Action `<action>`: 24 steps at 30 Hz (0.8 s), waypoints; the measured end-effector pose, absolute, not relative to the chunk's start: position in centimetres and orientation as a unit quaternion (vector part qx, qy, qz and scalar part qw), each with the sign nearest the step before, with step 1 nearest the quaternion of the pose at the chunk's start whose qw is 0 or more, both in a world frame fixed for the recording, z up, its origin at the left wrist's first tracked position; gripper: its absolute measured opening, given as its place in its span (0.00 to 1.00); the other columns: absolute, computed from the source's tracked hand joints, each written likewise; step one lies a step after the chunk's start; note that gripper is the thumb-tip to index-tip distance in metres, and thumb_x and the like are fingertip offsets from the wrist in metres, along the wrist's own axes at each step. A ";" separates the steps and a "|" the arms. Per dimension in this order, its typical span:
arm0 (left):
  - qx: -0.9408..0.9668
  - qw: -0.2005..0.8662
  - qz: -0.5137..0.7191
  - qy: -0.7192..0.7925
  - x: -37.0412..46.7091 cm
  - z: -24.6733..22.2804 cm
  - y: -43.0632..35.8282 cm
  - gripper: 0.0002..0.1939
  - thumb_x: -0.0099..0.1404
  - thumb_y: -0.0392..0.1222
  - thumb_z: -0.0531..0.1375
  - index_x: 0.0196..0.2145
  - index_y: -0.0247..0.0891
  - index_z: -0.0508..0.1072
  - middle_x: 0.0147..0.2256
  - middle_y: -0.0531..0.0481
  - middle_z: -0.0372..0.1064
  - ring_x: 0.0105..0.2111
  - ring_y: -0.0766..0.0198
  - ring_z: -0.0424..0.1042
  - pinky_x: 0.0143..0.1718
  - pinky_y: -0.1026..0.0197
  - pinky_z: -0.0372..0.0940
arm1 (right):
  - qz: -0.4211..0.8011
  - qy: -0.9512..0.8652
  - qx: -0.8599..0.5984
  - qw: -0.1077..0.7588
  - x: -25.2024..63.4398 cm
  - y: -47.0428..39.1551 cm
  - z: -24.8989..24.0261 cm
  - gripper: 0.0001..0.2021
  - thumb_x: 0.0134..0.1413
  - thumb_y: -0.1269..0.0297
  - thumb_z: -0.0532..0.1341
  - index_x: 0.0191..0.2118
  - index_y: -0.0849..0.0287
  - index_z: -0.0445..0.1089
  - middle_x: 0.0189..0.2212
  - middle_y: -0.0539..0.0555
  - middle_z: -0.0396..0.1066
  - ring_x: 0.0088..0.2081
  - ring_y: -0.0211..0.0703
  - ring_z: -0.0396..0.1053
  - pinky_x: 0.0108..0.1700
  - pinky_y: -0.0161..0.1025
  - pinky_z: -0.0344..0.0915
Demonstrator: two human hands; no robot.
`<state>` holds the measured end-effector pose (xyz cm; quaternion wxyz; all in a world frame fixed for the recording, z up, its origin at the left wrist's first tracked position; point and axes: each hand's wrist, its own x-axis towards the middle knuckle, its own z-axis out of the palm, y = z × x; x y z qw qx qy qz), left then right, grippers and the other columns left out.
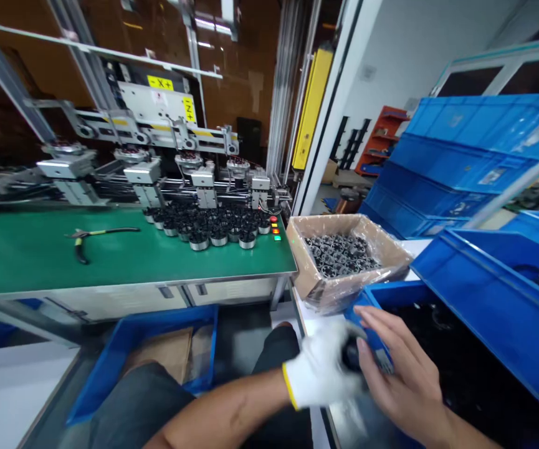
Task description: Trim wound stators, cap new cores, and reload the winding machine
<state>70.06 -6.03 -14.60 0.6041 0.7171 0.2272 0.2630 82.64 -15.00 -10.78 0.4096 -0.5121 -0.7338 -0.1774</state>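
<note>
1. The left hand (323, 365), in a white glove with a yellow cuff, is closed around a small black part (351, 354); motion blur softens the fingers.
2. The right hand (404, 365), bare, is just beside it, thumb tip at the part and fingers extended beyond; whether it grips anything cannot be told.
3. The black part is thus between the two hands, in front of the person and to the right, near the edge of a blue bin (397, 292) with a dark, indistinct mass of contents.
4. A second blue bin (498, 312) stands tilted beside that one, on its far right.
5. Beyond the hands, a cardboard box (309, 290) lined with clear plastic holds many black-and-grey ring-shaped pieces (341, 252).
6. Left of the box is a green-topped workbench (40, 249). Black-and-silver round parts (208, 227) stand crowded together on its right half, next to a short row of lit buttons (275, 227); pliers (80, 236) lie open well to their left.
7. Along the back of the bench runs a machine (143, 171) with several metal stations, and a yellow upright (312, 112) rises to its right.
8. Below the bench, a blue crate (105, 349) contains brown cardboard (171, 355).
9. Far right, blue crates (456, 162) are stacked.
</note>
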 end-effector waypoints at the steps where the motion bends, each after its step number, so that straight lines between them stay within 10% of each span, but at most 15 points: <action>1: 0.716 0.583 0.297 0.242 69.3 -14.4 -5.5 0.24 0.50 0.37 0.70 0.46 0.42 0.73 0.50 0.47 0.77 0.50 0.53 0.77 0.56 0.52 0.71 | -0.168 -0.726 -0.524 0.413 82.6 -15.1 -10.8 0.27 0.58 0.82 0.58 0.63 0.65 0.63 0.54 0.64 0.70 0.56 0.48 0.71 0.59 0.42 0.70; 16: 0.854 0.278 0.398 0.188 64.5 -10.2 -4.8 0.39 0.35 0.53 0.80 0.45 0.45 0.75 0.40 0.53 0.68 0.34 0.60 0.77 0.31 0.59 0.73 | -0.040 -0.728 -0.518 0.447 81.4 -14.8 -11.5 0.23 0.58 0.73 0.64 0.57 0.57 0.62 0.48 0.61 0.73 0.50 0.48 0.74 0.51 0.44 0.75; 24: 0.881 0.177 0.437 0.046 63.6 -9.4 -3.3 0.31 0.57 0.66 0.67 0.43 0.36 0.78 0.37 0.45 0.78 0.32 0.57 0.80 0.30 0.57 0.73 | 0.014 -0.741 -0.503 0.445 81.4 -15.2 -11.6 0.25 0.55 0.74 0.64 0.59 0.58 0.64 0.48 0.62 0.74 0.49 0.50 0.75 0.50 0.45 0.76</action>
